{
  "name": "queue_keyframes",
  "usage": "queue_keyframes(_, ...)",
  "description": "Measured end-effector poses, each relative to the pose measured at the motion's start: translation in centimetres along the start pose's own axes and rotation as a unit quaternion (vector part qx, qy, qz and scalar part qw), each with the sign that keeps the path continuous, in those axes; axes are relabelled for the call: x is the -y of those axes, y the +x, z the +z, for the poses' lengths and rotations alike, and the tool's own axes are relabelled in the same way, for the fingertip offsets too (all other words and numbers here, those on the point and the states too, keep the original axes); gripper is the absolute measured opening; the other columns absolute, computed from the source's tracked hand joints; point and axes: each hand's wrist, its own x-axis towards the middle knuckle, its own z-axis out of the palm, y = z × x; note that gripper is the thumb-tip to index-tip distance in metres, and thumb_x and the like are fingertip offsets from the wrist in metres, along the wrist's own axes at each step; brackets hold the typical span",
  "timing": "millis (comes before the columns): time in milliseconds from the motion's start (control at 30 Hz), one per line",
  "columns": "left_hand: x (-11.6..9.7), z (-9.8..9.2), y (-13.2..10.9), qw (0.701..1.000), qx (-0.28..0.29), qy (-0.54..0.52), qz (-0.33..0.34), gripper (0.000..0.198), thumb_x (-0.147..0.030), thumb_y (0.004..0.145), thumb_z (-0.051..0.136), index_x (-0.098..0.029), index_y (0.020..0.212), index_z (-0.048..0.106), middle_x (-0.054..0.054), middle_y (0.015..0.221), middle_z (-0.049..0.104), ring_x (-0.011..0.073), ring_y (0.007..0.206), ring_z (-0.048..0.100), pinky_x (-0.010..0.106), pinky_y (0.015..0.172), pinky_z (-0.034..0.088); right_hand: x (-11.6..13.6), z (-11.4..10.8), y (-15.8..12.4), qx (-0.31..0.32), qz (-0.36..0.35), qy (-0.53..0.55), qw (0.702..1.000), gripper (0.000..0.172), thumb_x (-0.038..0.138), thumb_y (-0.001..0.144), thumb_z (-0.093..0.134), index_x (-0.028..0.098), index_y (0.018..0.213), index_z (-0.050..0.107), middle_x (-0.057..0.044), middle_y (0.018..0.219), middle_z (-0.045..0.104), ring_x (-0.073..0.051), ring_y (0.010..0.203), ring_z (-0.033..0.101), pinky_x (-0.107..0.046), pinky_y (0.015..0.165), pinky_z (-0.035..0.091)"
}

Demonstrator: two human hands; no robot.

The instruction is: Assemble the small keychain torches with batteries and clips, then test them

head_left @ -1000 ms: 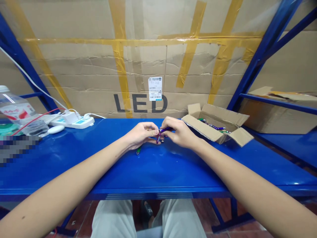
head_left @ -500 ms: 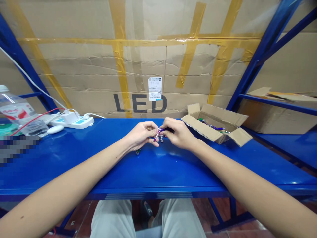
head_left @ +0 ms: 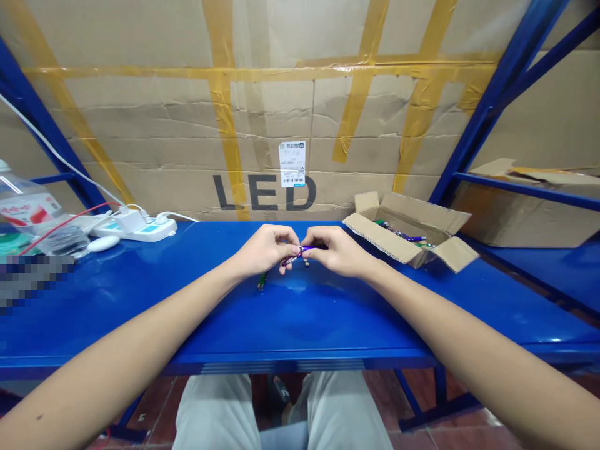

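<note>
Big taped cardboard panel (head_left: 178, 144) marked "LED" fills the upper frame, blue surface (head_left: 328, 319) across the ctr, and all the action's mid-frame! L hand (head_left: 265, 250), just left of ctr, is closed in a fingertip pinch; R hand (head_left: 340, 250), just right, pinches too, and btwn them sits the purple pen-like piece (head_left: 307, 248), held up off the surface, w/ a shiny part angling down-left by the L fingers. Both grips meet nr the metal-looking joint: good spot, I'd say, for max control. Best approach, imo: steady one side, work the other gently, keep both ends in line, no side-bending. Watch those small metallic bits (head_left: 307, 263) just below, nr ctr; a stray knuckle could roll 'em, so keep wrists quiet. Green piece (head_left: 262, 282) lies below the L hand, partly hidden. Open carton (head_left: 382, 239), ctr-right, holds more coloured pcs (head_left: 412, 238), well clear of the fingers.
</note>
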Motion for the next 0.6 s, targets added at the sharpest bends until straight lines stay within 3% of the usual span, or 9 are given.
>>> queue_keyframes(167, -0.07, -0.22, 0.01, 1.0, 0.014, -0.002, -0.012, 0.022, -0.027, 0.08, 0.076, -0.012, 0.073, 0.061, 0.001, 0.053, 0.062, 0.0114, 0.045, 0.059, 0.022, 0.044, 0.05, -0.51, 0.23, 0.07, -0.036, -0.024, -0.039, 0.998, 0.016, 0.011, 0.075, 0.064, 0.019, 0.084, 0.054, -0.002, 0.081, 0.064, -0.016, 0.074, 0.057, -0.029, 0.067, 0.045)
queue_keyframes(400, 0.2, -0.21, 0.11, 1.0, 0.009, -0.009, -0.018, 0.02, -0.024, 0.081, 0.074, -0.012, 0.073, 0.06, 0.002, 0.053, 0.063, 0.0114, 0.044, 0.06, 0.022, 0.044, 0.05, -0.42, -0.05, 0.24, -0.051, -0.095, -0.101, 0.989, 0.015, 0.01, 0.078, 0.063, 0.019, 0.072, 0.053, -0.001, 0.075, 0.055, -0.015, 0.07, 0.051, -0.028, 0.064, 0.04)
queue_keyframes(600, 0.24, -0.03, 0.12, 1.0, 0.011, 0.005, -0.017, 0.016, -0.018, 0.081, 0.071, -0.012, 0.072, 0.06, 0.001, 0.054, 0.061, 0.0119, 0.046, 0.061, 0.022, 0.044, 0.05, -0.47, -0.3, 0.08, -0.013, -0.041, -0.047, 0.998, 0.014, 0.016, 0.079, 0.067, 0.018, 0.071, 0.056, -0.001, 0.073, 0.06, -0.015, 0.068, 0.055, -0.028, 0.063, 0.042)
